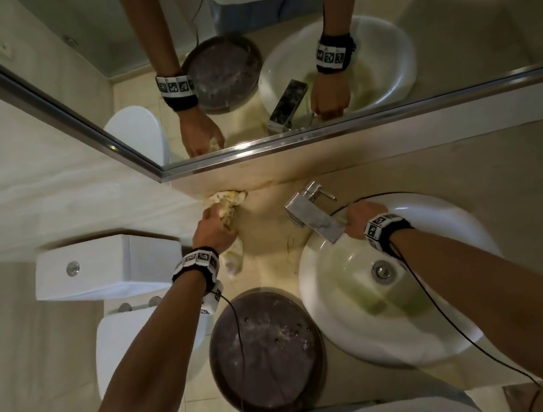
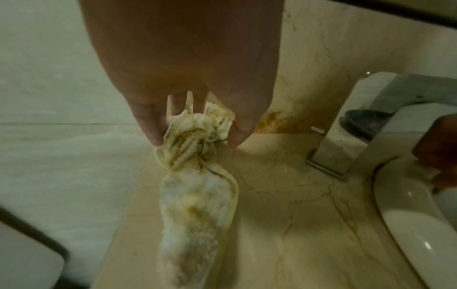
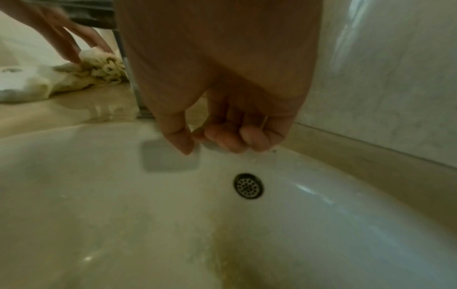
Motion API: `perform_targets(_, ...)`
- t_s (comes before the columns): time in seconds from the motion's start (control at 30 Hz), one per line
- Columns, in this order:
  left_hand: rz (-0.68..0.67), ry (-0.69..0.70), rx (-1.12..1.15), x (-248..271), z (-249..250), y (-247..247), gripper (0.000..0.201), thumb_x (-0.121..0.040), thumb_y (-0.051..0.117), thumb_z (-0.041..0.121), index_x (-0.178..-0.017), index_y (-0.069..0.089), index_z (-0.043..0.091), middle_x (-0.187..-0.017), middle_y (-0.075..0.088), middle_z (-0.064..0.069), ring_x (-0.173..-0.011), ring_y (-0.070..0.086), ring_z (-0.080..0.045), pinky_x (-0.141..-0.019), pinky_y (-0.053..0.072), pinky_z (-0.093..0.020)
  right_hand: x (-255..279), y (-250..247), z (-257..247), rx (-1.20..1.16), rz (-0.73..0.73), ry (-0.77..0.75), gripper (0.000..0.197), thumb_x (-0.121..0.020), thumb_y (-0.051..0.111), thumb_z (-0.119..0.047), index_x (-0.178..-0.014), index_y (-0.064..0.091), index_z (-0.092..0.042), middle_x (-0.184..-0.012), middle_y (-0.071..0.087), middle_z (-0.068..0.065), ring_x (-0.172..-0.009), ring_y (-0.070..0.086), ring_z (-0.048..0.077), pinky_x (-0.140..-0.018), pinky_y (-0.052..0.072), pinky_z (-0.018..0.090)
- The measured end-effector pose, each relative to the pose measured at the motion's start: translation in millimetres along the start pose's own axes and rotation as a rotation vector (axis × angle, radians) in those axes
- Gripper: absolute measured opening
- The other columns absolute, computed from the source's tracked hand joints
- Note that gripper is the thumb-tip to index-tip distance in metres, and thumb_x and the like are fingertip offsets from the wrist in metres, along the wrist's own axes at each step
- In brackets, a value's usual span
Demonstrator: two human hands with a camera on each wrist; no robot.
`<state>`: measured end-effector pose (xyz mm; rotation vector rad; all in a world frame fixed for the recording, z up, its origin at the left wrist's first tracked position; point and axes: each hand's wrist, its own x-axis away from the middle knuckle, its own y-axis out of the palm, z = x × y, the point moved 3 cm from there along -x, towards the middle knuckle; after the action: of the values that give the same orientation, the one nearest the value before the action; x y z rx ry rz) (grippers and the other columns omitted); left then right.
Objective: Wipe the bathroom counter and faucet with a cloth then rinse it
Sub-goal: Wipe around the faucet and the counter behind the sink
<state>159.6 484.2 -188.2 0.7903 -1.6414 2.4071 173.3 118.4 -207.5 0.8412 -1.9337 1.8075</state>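
A stained white cloth [image 1: 228, 199] lies bunched on the beige marble counter [image 1: 267, 241], in the back corner against the backsplash. My left hand [image 1: 216, 228] grips its bunched end from above [image 2: 195, 142], and the rest of the cloth [image 2: 197, 205] trails back toward my wrist. The chrome faucet [image 1: 312, 214] stands to the right of the cloth, its spout over the white sink [image 1: 366, 331]. My right hand [image 1: 357, 222] hovers beside the spout over the basin, fingers curled and holding nothing [image 3: 222, 140]. In the right wrist view the cloth [image 3: 99, 66] shows at far left.
A round dark tray [image 1: 265, 352] sits on the counter's front edge, left of the sink. A toilet tank [image 1: 105, 267] stands lower left beyond the counter. The mirror [image 1: 279, 66] hangs above the backsplash. An orange-brown stain [image 2: 274, 121] marks the backsplash near the faucet [image 2: 371, 125]. Yellowish residue lines the basin [image 3: 235, 244].
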Motion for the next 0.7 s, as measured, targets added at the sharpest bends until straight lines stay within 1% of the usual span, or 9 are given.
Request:
perform_targets(0.07, -0.019, -0.011, -0.007, -5, 0, 3, 0.085, -0.079, 0.069, 0.035, -0.153, 0.027, 0.029, -0.158, 0.029, -0.008, -0.128, 0.050, -0.038, -0.103, 0.048, -0.047, -3, -7, 7, 0.047, 0.043, 0.006, 0.026, -0.088, 0.063, -0.041, -0.092, 0.064, -0.016, -0.101, 0.070, 0.006, -0.091, 0.068, 0.027, -0.075, 0.052, 0.031)
perform_targets(0.1, -0.038, -0.020, -0.025, -7, 1, 5, 0.086, -0.081, 0.069, 0.038, -0.154, 0.024, 0.029, -0.161, 0.024, -0.007, -0.132, 0.046, -0.039, -0.105, 0.045, -0.047, -5, -8, 11, 0.064, 0.069, 0.005, 0.029, -0.087, 0.065, -0.042, -0.100, 0.065, -0.016, -0.105, 0.069, 0.006, -0.095, 0.068, 0.028, -0.074, 0.049, 0.031)
perform_targets(0.17, -0.069, -0.046, -0.037, -11, 4, 7, 0.087, -0.085, 0.068, 0.042, -0.156, 0.020, 0.030, -0.164, 0.017, -0.007, -0.138, 0.037, -0.041, -0.111, 0.038, -0.047, -9, -4, 19, 0.056, 0.082, -0.010, 0.047, -0.086, 0.067, -0.047, -0.119, 0.059, -0.015, -0.114, 0.067, 0.008, -0.103, 0.066, 0.029, -0.075, 0.047, 0.032)
perform_targets(0.23, -0.070, -0.057, 0.006, -14, 11, 6, 0.083, -0.087, 0.066, 0.043, -0.156, 0.022, 0.029, -0.163, 0.020, -0.008, -0.140, 0.032, -0.042, -0.114, 0.032, -0.047, -13, 1, 26, -0.006, 0.059, -0.045, 0.057, -0.087, 0.067, -0.047, -0.129, 0.050, -0.013, -0.120, 0.063, 0.011, -0.108, 0.063, 0.031, -0.077, 0.046, 0.034)
perform_targets(0.3, -0.060, -0.071, 0.034, -19, 19, 6, 0.076, -0.088, 0.063, 0.043, -0.154, 0.028, 0.027, -0.159, 0.028, -0.009, -0.137, 0.034, -0.042, -0.112, 0.033, -0.047, -18, 4, 30, -0.053, 0.031, -0.063, 0.060, -0.087, 0.066, -0.046, -0.131, 0.046, -0.011, -0.121, 0.061, 0.013, -0.109, 0.061, 0.033, -0.078, 0.048, 0.035)
perform_targets(0.4, -0.067, -0.059, -0.047, -23, 29, 11, 0.069, -0.090, 0.054, 0.048, -0.151, 0.030, 0.030, -0.157, 0.032, -0.005, -0.133, 0.035, -0.041, -0.108, 0.035, -0.047, -23, 5, 31, -0.055, 0.006, -0.084, 0.063, -0.085, 0.068, -0.048, -0.131, 0.047, -0.010, -0.122, 0.061, 0.013, -0.110, 0.060, 0.033, -0.083, 0.051, 0.037)
perform_targets(0.53, -0.089, 0.109, -0.187, -29, 59, 21, 0.064, -0.089, 0.045, 0.054, -0.150, 0.031, 0.037, -0.159, 0.032, -0.002, -0.135, 0.037, -0.036, -0.107, 0.037, -0.046, -27, 6, 30, -0.026, 0.017, -0.114, 0.064, -0.081, 0.071, -0.051, -0.126, 0.049, -0.011, -0.119, 0.062, 0.011, -0.106, 0.062, 0.032, -0.082, 0.052, 0.037)
perform_targets(0.6, -0.109, 0.145, -0.220, -31, 81, 26, 0.060, -0.092, 0.046, 0.049, -0.149, 0.032, 0.039, -0.159, 0.031, -0.001, -0.139, 0.033, -0.034, -0.110, 0.034, -0.047, -30, 7, 31, -0.006, 0.018, -0.126, 0.065, -0.080, 0.070, -0.052, -0.127, 0.050, -0.011, -0.118, 0.063, 0.012, -0.105, 0.062, 0.032, -0.081, 0.050, 0.036)
perform_targets(0.7, -0.127, 0.161, -0.220, -33, 105, 32, 0.061, -0.093, 0.049, 0.040, -0.151, 0.032, 0.039, -0.164, 0.023, 0.003, -0.148, 0.021, -0.028, -0.117, 0.024, -0.050, -33, 8, 33, 0.014, 0.022, -0.131, 0.064, -0.082, 0.068, -0.051, -0.128, 0.050, -0.011, -0.118, 0.063, 0.012, -0.106, 0.060, 0.031, -0.077, 0.043, 0.032)
